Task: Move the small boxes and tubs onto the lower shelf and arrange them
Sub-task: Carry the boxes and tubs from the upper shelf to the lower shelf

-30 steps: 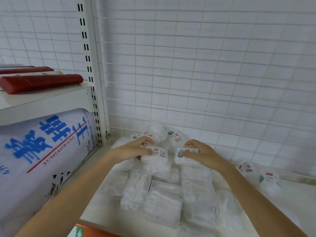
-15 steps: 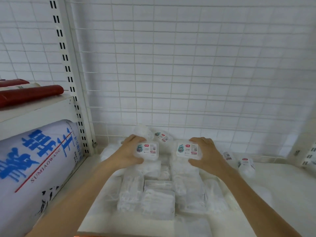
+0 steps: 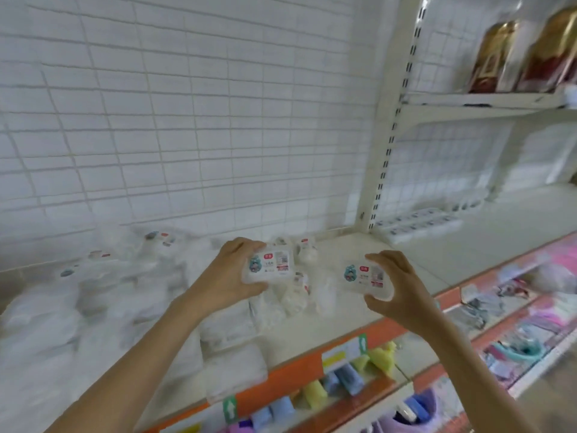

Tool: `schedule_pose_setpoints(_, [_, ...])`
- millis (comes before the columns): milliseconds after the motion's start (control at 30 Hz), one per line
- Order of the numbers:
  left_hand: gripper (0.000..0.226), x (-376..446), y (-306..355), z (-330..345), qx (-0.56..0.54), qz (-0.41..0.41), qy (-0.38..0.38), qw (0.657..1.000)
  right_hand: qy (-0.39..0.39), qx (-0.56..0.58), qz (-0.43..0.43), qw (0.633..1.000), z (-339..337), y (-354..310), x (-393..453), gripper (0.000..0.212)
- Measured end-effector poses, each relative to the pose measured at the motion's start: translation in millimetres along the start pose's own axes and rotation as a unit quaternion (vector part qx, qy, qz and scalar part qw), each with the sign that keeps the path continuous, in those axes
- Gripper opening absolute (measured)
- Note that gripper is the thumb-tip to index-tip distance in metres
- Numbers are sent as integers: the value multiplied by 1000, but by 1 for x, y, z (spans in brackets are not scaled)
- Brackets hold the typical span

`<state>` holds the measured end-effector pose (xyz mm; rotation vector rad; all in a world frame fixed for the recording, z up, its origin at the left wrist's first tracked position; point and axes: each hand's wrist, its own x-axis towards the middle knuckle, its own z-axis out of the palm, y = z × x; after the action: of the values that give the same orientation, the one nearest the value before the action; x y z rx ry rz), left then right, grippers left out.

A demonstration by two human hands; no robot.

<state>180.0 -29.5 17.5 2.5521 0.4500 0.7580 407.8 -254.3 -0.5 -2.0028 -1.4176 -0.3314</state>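
**Inspector:** Edges and open room?

**Me:** The shelf ends in an orange lip near my wrists. To the right of the boxes the board lies bare as far as the upright. The wire grid closes the back. White packs crowd the left half.

**Inspector:** Hands?

**Me:** My left hand grips the left box, thumb under, fingers curled over its far edge. My right hand holds the right box the same way. Both boxes are above the shelf, well apart, labels up.

**Inspector:** Contents?

**Me:** Too blurred to tell. Small tubs lie on the board just behind the left box. Coloured goods fill the tier below.

**Inspector:** Change since half a second ago?

**Me:** Both boxes were side by side over the pile; now they have come nearer to me and rightward, and spread apart. My view swung right, bringing in the next bay.
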Motion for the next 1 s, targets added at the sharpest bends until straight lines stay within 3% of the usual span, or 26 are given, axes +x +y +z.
schedule_pose_setpoints(200, [90, 30, 67, 82, -38, 24, -55, 997, 32, -29, 76, 996, -64, 67, -65, 69])
schedule_pose_setpoints(367, [91, 40, 131, 161, -109, 6, -58, 992, 52, -25, 156, 986, -120, 127, -133, 67])
schedule_pose_setpoints(567, [82, 48, 184, 241, -116, 1, -65, 991, 41, -7, 218, 975, -166, 199, -201, 65])
schedule_pose_setpoints(800, [81, 82, 223, 290, -123, -4, -98, 988, 49, 8, 251, 967, -191, 256, -224, 64])
schedule_pose_setpoints(900, [68, 110, 227, 307, -132, -5, -103, 986, 41, 10, 260, 965, -189, 284, -220, 65])
schedule_pose_setpoints(1000, [78, 148, 229, 327, -131, 6, -88, 987, 23, 9, 260, 965, -189, 312, -200, 69])
